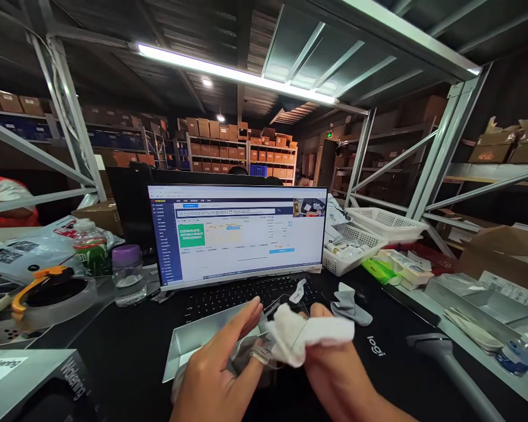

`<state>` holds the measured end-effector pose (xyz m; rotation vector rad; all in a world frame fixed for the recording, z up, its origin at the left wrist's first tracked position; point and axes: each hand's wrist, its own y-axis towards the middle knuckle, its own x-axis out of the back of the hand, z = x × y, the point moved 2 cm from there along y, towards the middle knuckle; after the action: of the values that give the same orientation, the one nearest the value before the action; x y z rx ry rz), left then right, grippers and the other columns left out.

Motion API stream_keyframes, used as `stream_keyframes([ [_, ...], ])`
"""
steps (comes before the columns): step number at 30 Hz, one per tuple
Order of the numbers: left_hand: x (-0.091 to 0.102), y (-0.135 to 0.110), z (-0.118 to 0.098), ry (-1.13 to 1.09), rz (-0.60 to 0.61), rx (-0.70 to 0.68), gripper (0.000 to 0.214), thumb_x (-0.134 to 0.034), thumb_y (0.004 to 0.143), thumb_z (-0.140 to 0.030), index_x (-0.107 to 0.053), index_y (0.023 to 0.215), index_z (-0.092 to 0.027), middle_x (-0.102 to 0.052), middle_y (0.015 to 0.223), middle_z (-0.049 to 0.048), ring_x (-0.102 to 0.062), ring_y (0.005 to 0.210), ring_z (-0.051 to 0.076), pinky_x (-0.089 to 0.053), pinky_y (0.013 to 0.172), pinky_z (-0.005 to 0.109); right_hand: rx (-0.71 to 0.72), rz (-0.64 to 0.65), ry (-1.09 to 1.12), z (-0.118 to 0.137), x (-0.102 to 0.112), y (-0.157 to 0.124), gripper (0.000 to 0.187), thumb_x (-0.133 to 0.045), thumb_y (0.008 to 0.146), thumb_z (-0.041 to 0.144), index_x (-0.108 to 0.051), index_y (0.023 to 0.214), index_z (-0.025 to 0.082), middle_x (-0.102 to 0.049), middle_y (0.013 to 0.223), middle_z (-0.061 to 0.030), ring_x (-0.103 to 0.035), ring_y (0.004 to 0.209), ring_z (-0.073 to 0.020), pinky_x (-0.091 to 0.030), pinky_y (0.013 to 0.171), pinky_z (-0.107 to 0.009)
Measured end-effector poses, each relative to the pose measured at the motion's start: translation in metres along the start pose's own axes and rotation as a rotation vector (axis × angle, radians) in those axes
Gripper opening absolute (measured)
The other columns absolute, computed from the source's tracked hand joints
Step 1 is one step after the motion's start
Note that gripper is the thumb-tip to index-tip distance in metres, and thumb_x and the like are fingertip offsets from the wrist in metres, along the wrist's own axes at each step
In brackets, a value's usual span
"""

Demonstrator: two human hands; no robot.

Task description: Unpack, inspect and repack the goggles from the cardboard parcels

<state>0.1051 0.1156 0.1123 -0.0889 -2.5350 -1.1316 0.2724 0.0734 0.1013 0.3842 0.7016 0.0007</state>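
Observation:
My left hand has its thumb and fingers closed round a greyish, see-through item with a thin curved edge. Its kind is hard to make out, as my fingers cover part of it. In my right hand is a crumpled white cloth, held close against that item. Just beyond my left hand lies an open silver box, partly hidden by the hand. A grey cloth piece rests on the black mat to the right, and a small white tag lies by the keyboard.
Behind the keyboard stands a lit monitor. A barcode scanner lies at right, near a blue-labelled bottle. On the left are a tape dispenser, a purple-lidded jar and a silver box. White baskets stand behind.

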Motion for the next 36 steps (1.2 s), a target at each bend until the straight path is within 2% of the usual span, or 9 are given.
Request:
stream_keyframes([
  [3, 0.000, -0.001, 0.000, 0.023, -0.015, -0.036, 0.051, -0.063, 0.080, -0.021, -0.064, 0.130, -0.034, -0.076, 0.114, -0.0060, -0.074, 0.099, 0.013, -0.053, 0.088, 0.015, 0.036, -0.055, -0.025, 0.003, 0.005, 0.000, 0.047, -0.089, 0.068, 0.034, -0.044, 0.070, 0.021, -0.047, 0.070, 0.0037, -0.044, 0.068, -0.0136, -0.039, 0.067, -0.027],
  [8, 0.005, 0.001, 0.000, 0.027, -0.014, -0.053, 0.051, -0.061, 0.081, -0.019, -0.063, 0.130, -0.033, -0.077, 0.111, -0.0056, -0.075, 0.096, 0.013, -0.055, 0.082, 0.014, 0.248, 0.169, -0.360, -0.022, 0.009, -0.010, 0.050, -0.080, 0.079, 0.038, -0.038, 0.059, 0.020, -0.052, 0.075, -0.0018, -0.044, 0.067, -0.0145, -0.036, 0.062, -0.028],
  [14, 0.000, -0.004, -0.002, 0.063, 0.027, -0.091, 0.055, -0.062, 0.086, -0.020, -0.055, 0.137, -0.038, -0.075, 0.118, -0.0080, -0.073, 0.100, 0.011, -0.054, 0.088, 0.014, 0.045, 0.015, -0.014, 0.011, -0.001, 0.001, 0.051, -0.088, 0.070, 0.030, -0.038, 0.066, 0.021, -0.046, 0.067, 0.0044, -0.041, 0.063, -0.0121, -0.036, 0.061, -0.025],
  [16, -0.001, -0.005, -0.001, 0.079, 0.022, -0.098, 0.055, -0.062, 0.087, -0.021, -0.053, 0.138, -0.040, -0.075, 0.119, -0.0086, -0.074, 0.100, 0.010, -0.055, 0.088, 0.014, 0.053, -0.023, -0.007, 0.014, 0.001, 0.001, 0.049, -0.088, 0.070, 0.032, -0.040, 0.069, 0.021, -0.046, 0.069, 0.0044, -0.043, 0.065, -0.0128, -0.038, 0.064, -0.026],
  [22, 0.000, -0.004, 0.000, 0.134, 0.014, -0.112, 0.055, -0.062, 0.085, -0.020, -0.054, 0.137, -0.037, -0.075, 0.117, -0.0079, -0.074, 0.098, 0.012, -0.056, 0.087, 0.015, 0.293, 0.223, -0.491, -0.010, 0.005, -0.010, 0.039, -0.074, 0.085, 0.036, -0.045, 0.065, 0.020, -0.055, 0.076, -0.0025, -0.047, 0.070, -0.0164, -0.035, 0.065, -0.029],
  [27, -0.003, -0.003, 0.001, 0.140, -0.013, -0.178, 0.053, -0.062, 0.085, -0.020, -0.056, 0.136, -0.035, -0.076, 0.116, -0.0065, -0.074, 0.097, 0.012, -0.055, 0.087, 0.014, 0.031, 0.020, -0.058, 0.005, 0.000, -0.001, 0.055, -0.087, 0.070, 0.034, -0.035, 0.067, 0.021, -0.047, 0.070, 0.0034, -0.043, 0.068, -0.0134, -0.037, 0.066, -0.026],
  [29, -0.003, -0.003, 0.003, 0.131, -0.023, -0.188, 0.052, -0.062, 0.086, -0.021, -0.056, 0.136, -0.034, -0.076, 0.115, -0.0055, -0.075, 0.096, 0.012, -0.055, 0.086, 0.014, 0.019, -0.036, -0.009, 0.007, 0.000, 0.000, 0.055, -0.089, 0.069, 0.035, -0.036, 0.067, 0.021, -0.044, 0.068, 0.0051, -0.041, 0.067, -0.0126, -0.037, 0.066, -0.026],
  [34, 0.001, -0.002, 0.002, 0.126, -0.005, -0.177, 0.056, -0.062, 0.083, -0.018, -0.057, 0.136, -0.035, -0.076, 0.116, -0.0059, -0.075, 0.096, 0.013, -0.056, 0.085, 0.015, 0.217, 0.191, -0.411, -0.012, 0.005, -0.005, 0.043, -0.080, 0.079, 0.039, -0.045, 0.063, 0.020, -0.055, 0.075, -0.0017, -0.046, 0.068, -0.0149, -0.036, 0.064, -0.028],
  [36, 0.002, 0.000, 0.002, 0.108, 0.001, -0.169, 0.057, -0.062, 0.082, -0.016, -0.059, 0.135, -0.036, -0.076, 0.115, -0.0063, -0.075, 0.095, 0.014, -0.056, 0.085, 0.016, 0.209, 0.203, -0.427, -0.017, 0.008, -0.005, 0.043, -0.080, 0.078, 0.038, -0.044, 0.062, 0.020, -0.057, 0.079, -0.0036, -0.048, 0.070, -0.0162, -0.036, 0.065, -0.029],
])
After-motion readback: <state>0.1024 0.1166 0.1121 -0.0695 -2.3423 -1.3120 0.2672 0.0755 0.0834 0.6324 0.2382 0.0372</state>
